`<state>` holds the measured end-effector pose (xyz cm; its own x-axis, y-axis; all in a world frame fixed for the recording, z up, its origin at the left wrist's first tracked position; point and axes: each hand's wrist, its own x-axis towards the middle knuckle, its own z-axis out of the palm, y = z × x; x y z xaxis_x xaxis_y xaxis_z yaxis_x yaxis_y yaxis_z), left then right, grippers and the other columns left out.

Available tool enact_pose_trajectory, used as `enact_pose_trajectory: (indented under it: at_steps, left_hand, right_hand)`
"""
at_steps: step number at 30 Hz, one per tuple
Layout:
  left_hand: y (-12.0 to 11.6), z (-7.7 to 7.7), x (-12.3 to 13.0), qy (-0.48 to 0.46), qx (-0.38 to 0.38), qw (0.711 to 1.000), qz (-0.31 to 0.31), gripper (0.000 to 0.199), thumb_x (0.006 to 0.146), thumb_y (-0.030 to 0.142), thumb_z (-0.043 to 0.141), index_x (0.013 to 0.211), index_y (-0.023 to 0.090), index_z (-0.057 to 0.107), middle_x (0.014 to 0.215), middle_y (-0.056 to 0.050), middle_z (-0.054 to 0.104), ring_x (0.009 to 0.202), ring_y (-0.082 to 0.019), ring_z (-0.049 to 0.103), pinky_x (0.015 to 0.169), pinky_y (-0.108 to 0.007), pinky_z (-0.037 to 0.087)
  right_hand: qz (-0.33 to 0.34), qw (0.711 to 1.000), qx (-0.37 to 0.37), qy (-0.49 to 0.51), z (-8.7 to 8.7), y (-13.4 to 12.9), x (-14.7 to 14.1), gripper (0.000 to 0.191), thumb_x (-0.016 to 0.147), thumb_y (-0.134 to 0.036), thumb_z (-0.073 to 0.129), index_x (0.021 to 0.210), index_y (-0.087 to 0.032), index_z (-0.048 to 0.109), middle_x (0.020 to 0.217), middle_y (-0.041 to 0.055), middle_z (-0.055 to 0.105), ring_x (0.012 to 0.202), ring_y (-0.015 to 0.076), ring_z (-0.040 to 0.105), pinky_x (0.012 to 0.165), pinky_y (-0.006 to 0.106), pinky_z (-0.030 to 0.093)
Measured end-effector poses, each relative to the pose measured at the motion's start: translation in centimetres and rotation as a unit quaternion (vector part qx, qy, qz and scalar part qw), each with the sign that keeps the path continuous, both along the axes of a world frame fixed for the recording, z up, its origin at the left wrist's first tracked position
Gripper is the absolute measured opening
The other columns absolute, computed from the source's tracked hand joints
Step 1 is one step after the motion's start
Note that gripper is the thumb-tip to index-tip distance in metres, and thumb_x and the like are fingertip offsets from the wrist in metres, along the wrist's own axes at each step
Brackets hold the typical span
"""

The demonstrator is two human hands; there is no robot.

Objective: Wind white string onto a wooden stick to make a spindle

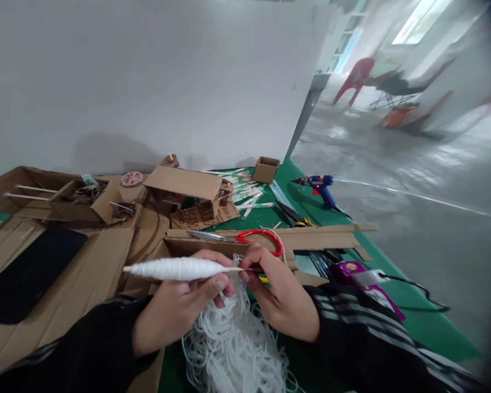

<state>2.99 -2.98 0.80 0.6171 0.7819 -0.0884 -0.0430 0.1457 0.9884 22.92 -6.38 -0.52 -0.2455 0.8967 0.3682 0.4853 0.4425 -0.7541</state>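
A wooden stick wound with white yarn point(163, 268) lies level across my two hands, thick in the middle and tapered at both ends. My left hand point(184, 303) is closed round its right half from below, thumb in front. At the bare right tip, my right hand point(276, 292) pinches the stick between thumb and forefinger. A loose heap of white yarn point(237, 349) hangs and spreads below both hands. Just beyond my fingers, red-handled scissors point(262, 234) rest on the edge of an open cardboard box point(188, 246).
A blue glue gun point(321, 188) stands on the green table cover point(413, 322) at right, near a purple box point(370, 284) and a black cable point(421, 289). Cardboard trays point(69, 199), a small cardboard box point(265, 170) and a dark phone-like slab point(33, 273) lie around. A wall rises behind.
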Motion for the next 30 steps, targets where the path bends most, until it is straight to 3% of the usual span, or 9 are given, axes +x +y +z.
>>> enact_pose_trajectory:
  at_steps: [4, 8, 10, 14, 19, 24, 28, 30]
  left_hand:
    - [-0.05, -0.03, 0.0, 0.02, 0.012, 1.0, 0.0, 0.018, 0.091, 0.031, 0.059, 0.106, 0.021, 0.056, 0.081, 0.0, 0.069, 0.066, -0.01, 0.062, 0.065, -0.021, 0.052]
    - [0.09, 0.07, -0.02, 0.029, 0.011, 1.0, -0.003, 0.018, 0.092, 0.032, 0.058, 0.105, 0.02, 0.055, 0.082, 0.0, 0.069, 0.068, -0.011, 0.063, 0.066, -0.022, 0.052]
    - [0.17, 0.11, -0.01, 0.036, 0.012, 0.999, -0.01, 0.019, 0.092, 0.033, 0.058, 0.104, 0.019, 0.055, 0.082, -0.001, 0.069, 0.068, -0.011, 0.063, 0.066, -0.022, 0.052]
    - [0.17, 0.19, 0.01, 0.043, 0.014, 0.999, -0.011, 0.019, 0.091, 0.033, 0.059, 0.104, 0.02, 0.056, 0.083, -0.001, 0.069, 0.069, -0.011, 0.062, 0.066, -0.022, 0.051]
    - [0.05, 0.37, -0.07, 0.036, 0.013, 0.999, -0.005, 0.017, 0.091, 0.032, 0.059, 0.102, 0.02, 0.057, 0.081, -0.001, 0.069, 0.069, -0.012, 0.062, 0.066, -0.024, 0.052]
    - [0.03, 0.27, -0.08, 0.03, -0.003, 1.0, 0.0, 0.019, 0.09, 0.032, 0.061, 0.105, 0.02, 0.055, 0.08, -0.001, 0.07, 0.069, -0.012, 0.063, 0.066, -0.023, 0.052]
    - [0.09, 0.2, 0.05, -0.002, -0.027, 0.999, 0.021, 0.021, 0.089, 0.031, 0.063, 0.104, 0.019, 0.055, 0.076, 0.0, 0.069, 0.067, -0.011, 0.063, 0.063, -0.021, 0.053]
    - [0.08, 0.23, 0.07, -0.007, -0.03, 0.999, 0.023, 0.021, 0.088, 0.031, 0.064, 0.104, 0.019, 0.056, 0.076, 0.001, 0.07, 0.067, -0.01, 0.063, 0.063, -0.02, 0.053]
  right_hand:
    - [0.008, 1.0, 0.016, -0.021, 0.07, 0.09, 0.02, 0.015, 0.097, -0.018, 0.038, 0.088, -0.021, 0.049, 0.079, 0.0026, 0.056, 0.072, 0.0161, 0.053, 0.063, 0.028, 0.041]
    - [0.011, 1.0, -0.006, 0.005, 0.23, -0.05, 0.0, 0.009, 0.095, -0.02, 0.044, 0.104, -0.02, 0.045, 0.086, 0.0034, 0.057, 0.072, 0.0155, 0.055, 0.064, 0.027, 0.044]
    - [0.008, 1.0, 0.003, 0.006, 0.24, -0.04, 0.01, 0.005, 0.095, -0.019, 0.043, 0.099, -0.02, 0.046, 0.086, 0.0038, 0.055, 0.071, 0.0155, 0.053, 0.063, 0.027, 0.043]
    - [0.012, 1.0, 0.022, -0.018, 0.27, 0.03, -0.01, 0.016, 0.098, -0.019, 0.037, 0.086, -0.02, 0.048, 0.079, 0.0033, 0.055, 0.072, 0.0162, 0.052, 0.061, 0.028, 0.041]
    - [0.003, 1.0, 0.011, 0.003, 0.42, -0.06, -0.04, 0.007, 0.095, -0.021, 0.045, 0.101, -0.019, 0.047, 0.085, 0.0036, 0.056, 0.071, 0.0154, 0.054, 0.062, 0.028, 0.044]
    - [-0.012, 1.0, 0.018, -0.011, 0.45, 0.04, 0.15, 0.017, 0.098, -0.018, 0.038, 0.085, -0.02, 0.049, 0.076, 0.0022, 0.056, 0.069, 0.0153, 0.053, 0.061, 0.028, 0.041]
    - [-0.024, 1.0, 0.016, 0.007, 0.45, -0.07, 0.13, 0.005, 0.094, -0.022, 0.047, 0.099, -0.02, 0.048, 0.084, 0.0037, 0.058, 0.071, 0.0155, 0.054, 0.062, 0.028, 0.044]
    - [-0.027, 0.999, 0.027, 0.001, 0.48, -0.1, 0.12, 0.003, 0.094, -0.021, 0.047, 0.096, -0.019, 0.049, 0.083, 0.0038, 0.057, 0.071, 0.016, 0.054, 0.061, 0.028, 0.044]
